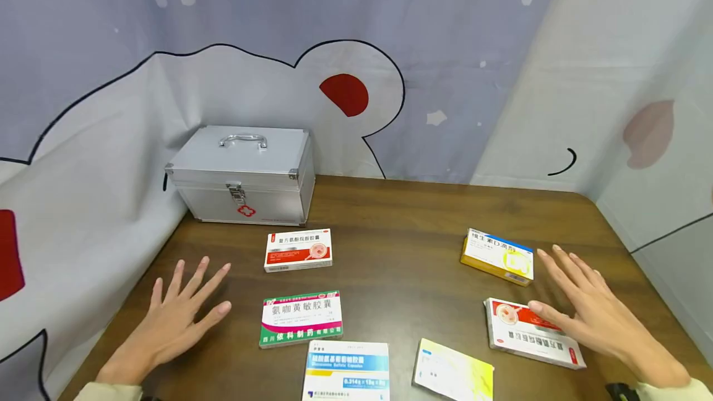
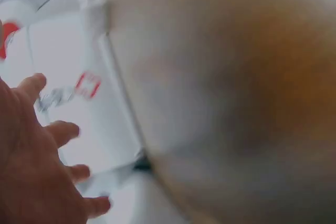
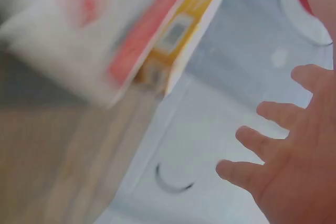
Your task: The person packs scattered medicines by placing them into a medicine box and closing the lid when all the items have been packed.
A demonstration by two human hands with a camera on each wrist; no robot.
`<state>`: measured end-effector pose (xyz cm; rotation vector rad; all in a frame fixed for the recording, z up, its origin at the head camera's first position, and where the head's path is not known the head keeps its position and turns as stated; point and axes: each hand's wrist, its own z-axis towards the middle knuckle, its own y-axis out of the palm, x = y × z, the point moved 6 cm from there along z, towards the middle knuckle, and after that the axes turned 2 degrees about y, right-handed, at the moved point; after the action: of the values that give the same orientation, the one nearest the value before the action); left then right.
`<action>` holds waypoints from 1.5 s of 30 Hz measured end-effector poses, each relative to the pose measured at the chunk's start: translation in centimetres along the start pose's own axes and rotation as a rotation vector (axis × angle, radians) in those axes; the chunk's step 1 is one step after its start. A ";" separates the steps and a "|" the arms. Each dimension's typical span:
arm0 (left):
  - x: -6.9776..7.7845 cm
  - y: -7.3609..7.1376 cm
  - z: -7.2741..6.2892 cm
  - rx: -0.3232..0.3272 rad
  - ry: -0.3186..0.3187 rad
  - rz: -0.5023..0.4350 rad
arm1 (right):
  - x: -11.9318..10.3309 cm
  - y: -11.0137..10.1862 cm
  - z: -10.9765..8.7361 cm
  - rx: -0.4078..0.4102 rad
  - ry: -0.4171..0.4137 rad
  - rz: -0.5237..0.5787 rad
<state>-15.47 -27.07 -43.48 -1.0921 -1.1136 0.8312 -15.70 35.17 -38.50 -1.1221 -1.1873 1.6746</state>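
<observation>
My left hand (image 1: 177, 317) is spread with straight fingers over the table's left side, holding nothing. Closest to it are a green, white and magenta medicine box (image 1: 301, 319) and a red and white medicine box (image 1: 298, 250). On the right, my other hand (image 1: 592, 309) is spread too, with nothing in it. Its thumb overlaps a second red and white medicine box (image 1: 535, 333) in the head view. Just beyond its fingertips lies a yellow and white vitamin D box (image 1: 497, 256). In the right wrist view the fingers (image 3: 273, 114) are apart and extended.
A silver first-aid case (image 1: 250, 197), lid down and latched, stands at the back left of the brown table (image 1: 401, 221). Near the front lie a blue and white capsule box (image 1: 346, 371) and a yellow and white box (image 1: 453, 371). A patterned curtain (image 1: 445, 67) hangs behind.
</observation>
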 end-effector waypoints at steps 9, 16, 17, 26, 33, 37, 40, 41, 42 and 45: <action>-2.8 -6.2 3.6 0.124 -0.042 -0.169 | -6.3 -0.2 6.1 -0.017 -0.098 0.095; -4.3 -7.8 6.8 0.158 -0.099 -0.333 | -11.7 1.2 11.6 -0.127 -0.174 0.256; -4.7 -7.7 7.3 0.126 -0.125 -0.357 | -12.7 1.5 12.6 -0.145 -0.198 0.273; -7.0 -6.8 10.3 -0.006 -0.283 -0.541 | -20.4 4.4 21.2 -0.241 -0.323 0.470; -8.5 -7.2 11.4 0.345 -0.408 -0.600 | -24.7 7.7 24.6 -0.233 -0.306 0.616; -9.1 -7.3 12.2 0.516 -0.458 -0.691 | -26.7 8.6 25.6 -0.218 -0.258 0.733; -9.4 -6.9 12.9 0.515 -0.477 -0.727 | -27.8 9.7 26.8 -0.183 -0.218 0.801; -9.5 -6.7 13.1 0.504 -0.476 -0.740 | -28.0 10.3 27.3 -0.161 -0.218 0.814; -9.5 -6.5 13.3 0.493 -0.473 -0.750 | -28.2 11.0 27.9 -0.143 -0.217 0.823; -9.6 -5.9 13.7 0.477 -0.451 -0.769 | -29.4 11.4 28.7 -0.112 -0.221 0.848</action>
<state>-31.25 -34.14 -39.44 -0.0332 -1.4652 0.6677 -35.03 -2.85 -38.06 -1.6920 -0.9954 2.4307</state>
